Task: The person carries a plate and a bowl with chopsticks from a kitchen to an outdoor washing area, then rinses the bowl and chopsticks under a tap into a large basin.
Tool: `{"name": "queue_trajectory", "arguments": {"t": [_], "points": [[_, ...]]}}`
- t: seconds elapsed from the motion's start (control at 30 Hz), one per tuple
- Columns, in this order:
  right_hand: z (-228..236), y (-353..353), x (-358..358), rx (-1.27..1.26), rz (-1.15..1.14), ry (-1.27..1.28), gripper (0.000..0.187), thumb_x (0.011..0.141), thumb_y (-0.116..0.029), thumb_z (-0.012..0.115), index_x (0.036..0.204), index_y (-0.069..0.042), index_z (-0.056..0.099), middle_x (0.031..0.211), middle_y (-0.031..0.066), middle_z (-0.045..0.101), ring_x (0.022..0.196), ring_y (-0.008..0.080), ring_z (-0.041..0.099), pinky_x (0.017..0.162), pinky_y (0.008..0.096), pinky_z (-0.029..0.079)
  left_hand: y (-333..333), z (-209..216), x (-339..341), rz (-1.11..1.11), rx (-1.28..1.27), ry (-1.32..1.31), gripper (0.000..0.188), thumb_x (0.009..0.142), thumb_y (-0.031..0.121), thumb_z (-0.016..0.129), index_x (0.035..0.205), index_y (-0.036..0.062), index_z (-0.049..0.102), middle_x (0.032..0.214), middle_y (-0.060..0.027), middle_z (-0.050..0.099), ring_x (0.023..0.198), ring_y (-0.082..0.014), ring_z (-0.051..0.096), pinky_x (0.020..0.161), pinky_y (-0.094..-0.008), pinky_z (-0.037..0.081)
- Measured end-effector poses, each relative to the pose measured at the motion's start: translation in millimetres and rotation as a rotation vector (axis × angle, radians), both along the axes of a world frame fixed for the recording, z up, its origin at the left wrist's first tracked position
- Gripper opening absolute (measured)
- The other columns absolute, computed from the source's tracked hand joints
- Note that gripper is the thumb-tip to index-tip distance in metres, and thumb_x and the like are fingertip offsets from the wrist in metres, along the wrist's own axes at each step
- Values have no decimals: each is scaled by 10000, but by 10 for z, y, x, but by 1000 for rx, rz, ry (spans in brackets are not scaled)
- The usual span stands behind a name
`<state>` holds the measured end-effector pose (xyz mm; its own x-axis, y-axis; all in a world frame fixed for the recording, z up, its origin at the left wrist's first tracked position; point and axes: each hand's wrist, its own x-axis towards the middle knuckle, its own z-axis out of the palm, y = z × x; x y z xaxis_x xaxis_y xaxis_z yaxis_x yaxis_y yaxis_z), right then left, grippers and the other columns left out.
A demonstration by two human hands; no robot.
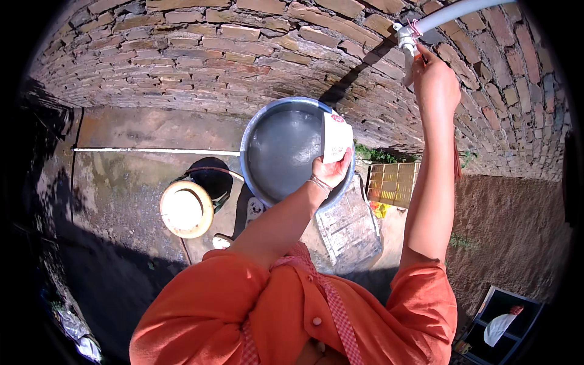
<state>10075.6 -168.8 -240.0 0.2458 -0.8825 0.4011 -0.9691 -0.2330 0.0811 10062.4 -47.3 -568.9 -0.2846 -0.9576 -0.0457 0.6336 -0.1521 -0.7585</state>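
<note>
My left hand (333, 170) grips a white cup-like container (336, 137) with a red mark, holding it over the right side of a large round basin (244, 149). Cloudy greyish water seems to fill the basin. Up at the brick wall, my right hand (437, 82) has its fingers closed at a white tap (406, 38) on the end of a pale pipe (459, 11). A whitish strip (409, 66) hangs below the tap beside my fingers; whether it is cloth, plastic or water I cannot tell.
Left of the basin stand a black bucket (212, 179) and a round tan-rimmed object with a bright white top (182, 208). To the right are a worn slab (350, 226) and a yellow crate (394, 184). The brick wall (201, 52) rises behind. A dark frame (520, 331) lies lower right.
</note>
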Motion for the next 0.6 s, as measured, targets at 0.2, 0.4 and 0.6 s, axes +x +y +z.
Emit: {"name": "queue_trajectory", "arguments": {"t": [0.2,0.4,0.6], "points": [[-87,0,-172,31,56,-124,509,855,-402,540,1268,-108,497,863,202,651,818,336,635,720,395,488,659,329,529,114,-50,-58,447,809,117,505,1187,-110,436,1120,-237,464,1013,-303,543,916,-345,496],[-1745,1244,163,111,320,-444,624,848,-366,594,1281,42,409,914,256,635,835,366,631,768,380,479,2412,-52,2111,361,56,-451,454,819,94,396,1220,-118,408,1149,-252,509,1060,-358,535,934,-404,477],[-4004,3099,1492,1250,551,-321,369,815,-327,642,912,28,628,654,131,615,557,208,602,542,349,460,5772,-1003,3286,488,1046,-695,576,725,95,386,1274,-71,328,1161,-289,484,1018,-439,545,879,-545,474]]}}
